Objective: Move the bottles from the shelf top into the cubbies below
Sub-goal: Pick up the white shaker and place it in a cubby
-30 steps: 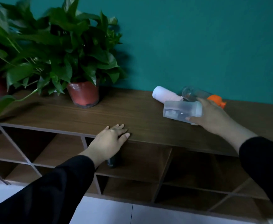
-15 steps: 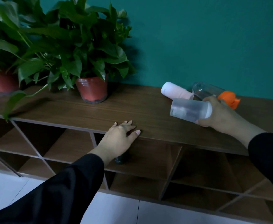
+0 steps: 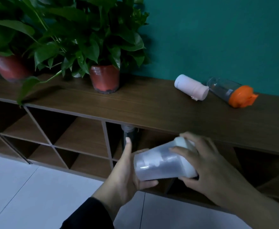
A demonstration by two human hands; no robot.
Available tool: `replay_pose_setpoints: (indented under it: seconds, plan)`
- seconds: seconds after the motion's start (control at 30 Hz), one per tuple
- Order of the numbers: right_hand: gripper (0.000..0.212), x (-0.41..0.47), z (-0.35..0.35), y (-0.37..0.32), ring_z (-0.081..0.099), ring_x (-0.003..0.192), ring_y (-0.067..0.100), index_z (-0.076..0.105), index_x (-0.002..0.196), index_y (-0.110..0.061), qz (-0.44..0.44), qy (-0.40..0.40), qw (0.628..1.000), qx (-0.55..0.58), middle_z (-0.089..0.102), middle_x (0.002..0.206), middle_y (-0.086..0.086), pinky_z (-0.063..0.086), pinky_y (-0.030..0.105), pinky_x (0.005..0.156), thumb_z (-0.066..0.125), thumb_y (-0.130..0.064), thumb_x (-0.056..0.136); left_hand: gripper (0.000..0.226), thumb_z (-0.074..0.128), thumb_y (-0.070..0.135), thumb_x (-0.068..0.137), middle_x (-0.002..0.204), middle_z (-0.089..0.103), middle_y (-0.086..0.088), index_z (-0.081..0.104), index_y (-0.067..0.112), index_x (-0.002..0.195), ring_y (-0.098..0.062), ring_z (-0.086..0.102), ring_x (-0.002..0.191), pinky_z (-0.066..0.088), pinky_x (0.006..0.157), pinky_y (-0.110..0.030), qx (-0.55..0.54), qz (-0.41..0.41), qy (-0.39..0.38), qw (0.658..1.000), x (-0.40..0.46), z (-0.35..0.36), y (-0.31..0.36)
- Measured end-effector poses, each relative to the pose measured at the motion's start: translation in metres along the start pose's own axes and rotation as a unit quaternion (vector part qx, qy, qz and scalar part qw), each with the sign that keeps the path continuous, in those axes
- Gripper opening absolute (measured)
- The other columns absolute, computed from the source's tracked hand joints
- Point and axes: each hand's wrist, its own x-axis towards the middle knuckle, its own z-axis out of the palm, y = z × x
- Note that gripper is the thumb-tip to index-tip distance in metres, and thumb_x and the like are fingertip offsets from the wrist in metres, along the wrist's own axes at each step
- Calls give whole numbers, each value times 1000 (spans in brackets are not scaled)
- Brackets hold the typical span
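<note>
1. We have the shelf [image 3: 152, 103] running across the whole view against the teal wall, its dark wooden top above and rows of open cubbies [image 3: 84, 134] below, some square, some cut on the diagonal.
2. Two potted plants [image 3: 104, 78] stand on the shelf top at its left end, well apart from our work, and they do not hinder us.
3. Our step, as we judge it, is carrying one bottle down to a cubby: the translucent bottle [image 3: 161, 164] with its white cap lies tilted on its side in front of the cubby row, below the shelf top.
4. Our right hand [image 3: 206, 164] has its grip wrapped over the cap end, fingers curled firmly on it; our left hand [image 3: 127, 176] cups the base end, its grip closed more loosely, one finger raised.
5. Next we should pick an opening, turn the bottle to suit it and slide it in, one hand letting go.
6. What stands in the way: a dark upright bottle [image 3: 128, 138] already sits in the cubby just behind our left hand, so we would choose the neighbouring opening or set ours beside it carefully.
7. Still left on the shelf top, to the right, lie a white bottle [image 3: 190, 87] and a clear orange-capped bottle [image 3: 231, 93], both on their sides and almost touching.
</note>
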Motion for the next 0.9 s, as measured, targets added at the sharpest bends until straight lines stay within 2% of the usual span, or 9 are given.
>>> replay_pose_setpoints:
  seconds: [0.13,0.2,0.3,0.37,0.43,0.5,0.67,0.77,0.9]
  plan:
    - [103,-8,39,-3,25,139,-1,23,139,-60,101,-7,983,150,19,151,-28,37,26,104,88,-41,62,60,70,54,83,104,76,-21,72,5,118,-33,74,88,61,65,-40,5,20,32,999,17,-20,-15]
    - [105,-11,58,-8,37,133,-2,24,141,-58,271,32,892,359,28,147,-27,42,24,98,90,-39,61,53,72,42,86,110,74,-25,69,2,121,-39,74,95,62,66,-41,-8,31,47,998,28,-30,-18]
    - [73,-2,85,-14,64,110,14,44,129,-46,421,40,715,557,54,132,-6,59,33,81,85,-36,69,44,65,35,94,125,63,-29,64,4,125,-44,67,106,61,59,-37,10,30,68,997,45,-37,-19]
    - [59,7,101,-14,68,102,18,53,123,-36,447,58,679,580,60,121,-1,61,35,76,83,-30,72,41,63,36,95,128,58,-27,63,9,127,-42,62,109,62,59,-37,29,32,91,995,59,-42,-21]
    - [60,18,116,-10,68,101,19,54,120,-32,459,78,688,556,61,118,-1,61,36,76,84,-31,68,42,64,41,94,129,59,-18,63,16,129,-37,60,114,61,82,-46,73,40,107,991,75,-45,-23]
    - [74,27,129,-4,64,103,17,51,125,-31,452,70,749,479,59,118,-4,59,32,76,87,-38,61,41,61,39,97,130,60,-5,59,22,134,-25,57,115,51,103,-43,177,72,153,970,88,-46,-24]
    - [86,53,165,16,56,105,15,48,131,-26,368,39,890,267,54,119,-4,53,29,77,92,-34,58,47,47,16,102,139,58,2,47,25,148,-19,58,121,44,90,-22,309,151,164,925,103,-41,-26]
    - [88,71,185,29,58,108,23,46,132,-29,364,25,909,200,52,124,4,55,36,79,90,-38,57,58,44,9,101,155,45,6,37,29,155,-7,54,127,39,92,-9,345,161,107,918,112,-39,-27]
    - [87,90,198,38,55,117,28,43,138,-29,371,-12,914,161,47,134,7,51,35,84,87,-39,64,63,47,16,100,158,41,7,29,35,157,-19,39,145,34,115,-30,345,148,64,925,133,-36,-29]
